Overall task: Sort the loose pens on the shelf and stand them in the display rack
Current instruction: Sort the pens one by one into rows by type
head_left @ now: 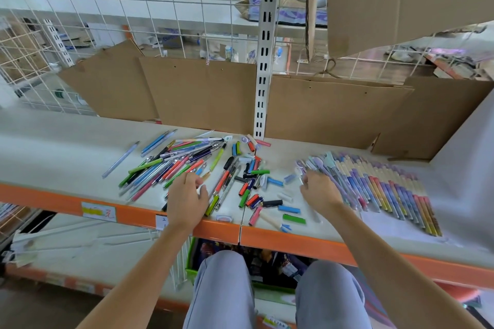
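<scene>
Both forearms reached over shelf (pixel 66 147). Left hand (pixel 187 199) curled, contents unclear, by loose pens (pixel 171 165). Right hand (pixel 319 189) fingertips on sorted pen row (pixel 379 189); grip unclear.

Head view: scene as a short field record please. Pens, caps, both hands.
surface: grey shelf with orange front edge
left pile: jumbled multicoloured loose pens
middle: scattered short coloured pen caps
right: neat row of pastel patterned pens
left hand: over the pile's near edge, grip unclear
right hand: at the row's left end, grip unclear
</scene>
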